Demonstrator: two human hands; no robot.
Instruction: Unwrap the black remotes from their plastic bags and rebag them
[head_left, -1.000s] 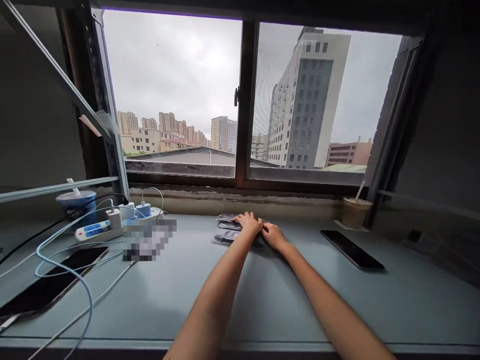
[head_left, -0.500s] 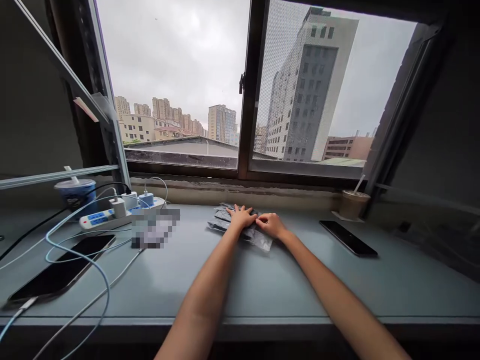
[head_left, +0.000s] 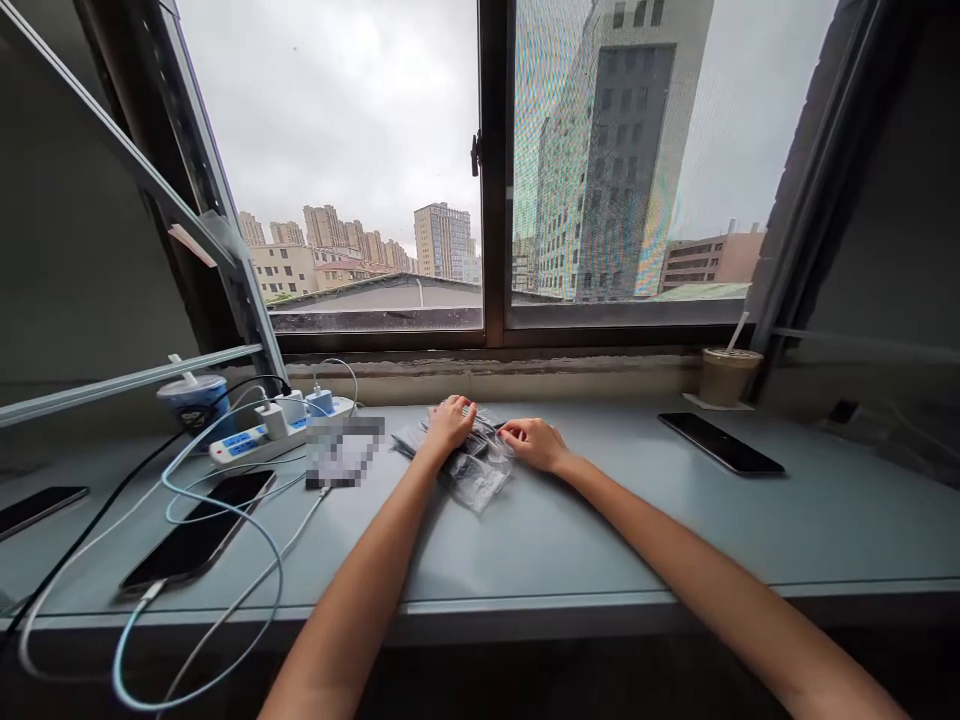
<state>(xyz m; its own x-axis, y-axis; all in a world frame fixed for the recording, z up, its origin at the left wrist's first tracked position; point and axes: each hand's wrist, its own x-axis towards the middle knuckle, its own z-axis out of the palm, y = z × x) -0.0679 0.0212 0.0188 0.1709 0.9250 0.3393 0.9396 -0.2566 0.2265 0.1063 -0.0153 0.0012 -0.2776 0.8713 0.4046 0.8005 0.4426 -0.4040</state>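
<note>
Bare left hand (head_left: 450, 425) has slid left across the pile since the last frame, its flat spread of fingers now curled, and the crinkly clear plastic bags with dark contents (head_left: 478, 482) look more scattered. From my end, they're near the middle of the back edge of the smooth blue-grey tabletop (head_left: 615, 560). Left's on top of them, but I can't tell if it's grasping any. Bare right hand (head_left: 534, 443) has its fingertips bunched at the pile's right side; can't tell if plastic's pinched in there either.

Label check: the blue plastic cup with a straw (head_left: 191, 398), toward the back left corner, has a dark logo with pale marks, too small for me to read. Beside it there's a long white power strip with blue sockets (head_left: 244, 440), then something pixelated out (head_left: 345, 452). A black slab phone on a pale cable (head_left: 199, 530) reaches toward the front edge. Near the back right corner: a brown iced drink in a clear cup (head_left: 729, 378), and another black phone (head_left: 721, 443) in front of it.
</note>
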